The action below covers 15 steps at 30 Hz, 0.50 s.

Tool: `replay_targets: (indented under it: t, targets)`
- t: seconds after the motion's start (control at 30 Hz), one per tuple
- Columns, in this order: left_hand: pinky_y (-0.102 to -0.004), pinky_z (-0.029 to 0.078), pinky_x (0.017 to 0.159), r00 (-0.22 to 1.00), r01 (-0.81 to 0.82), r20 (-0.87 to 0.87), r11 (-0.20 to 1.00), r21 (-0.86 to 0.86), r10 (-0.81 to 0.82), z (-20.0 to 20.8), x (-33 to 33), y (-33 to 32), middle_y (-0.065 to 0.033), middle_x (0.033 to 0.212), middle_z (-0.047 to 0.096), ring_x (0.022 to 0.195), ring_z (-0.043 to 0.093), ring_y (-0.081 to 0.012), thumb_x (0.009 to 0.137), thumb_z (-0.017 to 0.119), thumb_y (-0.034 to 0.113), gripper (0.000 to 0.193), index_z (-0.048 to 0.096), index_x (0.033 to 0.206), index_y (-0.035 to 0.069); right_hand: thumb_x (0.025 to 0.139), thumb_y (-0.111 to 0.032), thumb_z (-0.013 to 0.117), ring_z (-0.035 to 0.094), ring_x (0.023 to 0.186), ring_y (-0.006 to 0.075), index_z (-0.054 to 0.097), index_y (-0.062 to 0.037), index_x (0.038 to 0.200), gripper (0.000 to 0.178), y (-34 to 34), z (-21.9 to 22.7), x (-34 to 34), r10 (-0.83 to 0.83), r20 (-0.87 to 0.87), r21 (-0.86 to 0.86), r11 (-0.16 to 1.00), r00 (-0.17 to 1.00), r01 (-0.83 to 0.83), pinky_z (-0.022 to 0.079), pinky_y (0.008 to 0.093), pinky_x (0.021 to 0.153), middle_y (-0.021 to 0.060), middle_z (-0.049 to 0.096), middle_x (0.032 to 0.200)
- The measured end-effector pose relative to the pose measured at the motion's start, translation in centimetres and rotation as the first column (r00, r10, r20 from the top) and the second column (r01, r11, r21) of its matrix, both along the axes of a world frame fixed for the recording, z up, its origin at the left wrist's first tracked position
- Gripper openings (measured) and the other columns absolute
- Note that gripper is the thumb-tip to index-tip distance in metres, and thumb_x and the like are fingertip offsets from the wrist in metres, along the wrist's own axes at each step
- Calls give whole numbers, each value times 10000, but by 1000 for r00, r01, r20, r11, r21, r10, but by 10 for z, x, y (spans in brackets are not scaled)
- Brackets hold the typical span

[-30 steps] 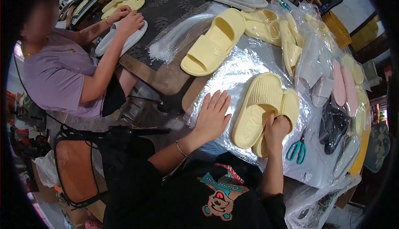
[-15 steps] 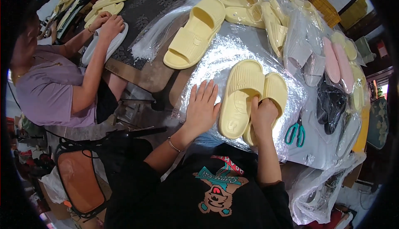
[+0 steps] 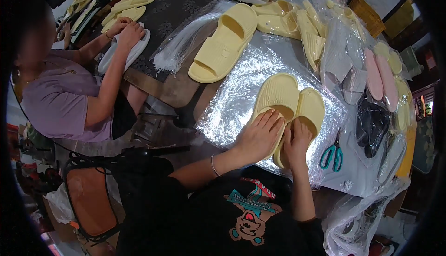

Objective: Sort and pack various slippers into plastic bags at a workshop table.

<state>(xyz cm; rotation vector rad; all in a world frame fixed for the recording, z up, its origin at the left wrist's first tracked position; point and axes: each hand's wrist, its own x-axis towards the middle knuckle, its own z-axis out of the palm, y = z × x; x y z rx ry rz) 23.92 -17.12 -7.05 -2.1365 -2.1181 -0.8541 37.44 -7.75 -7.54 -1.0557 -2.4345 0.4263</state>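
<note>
A pair of pale yellow slippers lies side by side in front of me, toes pointing away. On the footbed of the left slipper [image 3: 278, 88] rests my left hand [image 3: 260, 135], flat with its fingers stretched out. My right hand [image 3: 297, 144] reaches onto the right slipper [image 3: 311, 103], thumb and bent fingers at its inner edge; part of the grip is hidden. Under the pair is a shiny stack of clear plastic bags [image 3: 227, 116]. Teal-handled scissors [image 3: 331, 157] lie just right of my right hand.
Another yellow pair [image 3: 223, 42] stands up and left, beside loose clear film [image 3: 174, 53]. Bagged yellow, grey, pink [image 3: 381, 79] and black slippers [image 3: 371, 128] crowd the right side. At the left, a person in a mauve shirt [image 3: 65, 98] handles a white slipper [image 3: 123, 51].
My left hand has moved right, from the plastic bags onto the left slipper. The right hand stays at the right slipper, and the two slippers now lie more evenly side by side.
</note>
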Motion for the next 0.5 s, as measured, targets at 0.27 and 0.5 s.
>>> replay_targets:
  t: [0.27, 0.5]
  targets:
    - [-409, 319, 1067, 999, -8, 35, 1000, 13, 7, 1, 2, -1, -208, 1292, 496, 1244, 441, -307, 866, 548, 215, 461, 508, 1252, -35, 841, -125, 608, 513, 870, 315, 548, 18, 1143, 340, -1, -6, 4, 32, -68, 69, 997, 997, -28, 354, 428, 812, 145, 541, 886]
    - [-406, 352, 1024, 905, 51, 421, 998, 33, -60, 2, -3, -5, -147, 1232, 536, 1183, 473, -313, 827, 602, 143, 275, 619, 1076, 27, 845, -111, 619, 526, 854, 310, 559, 11, 1161, 344, -1, -3, 6, 26, -148, 25, 999, 989, -23, 372, 425, 803, 139, 560, 870]
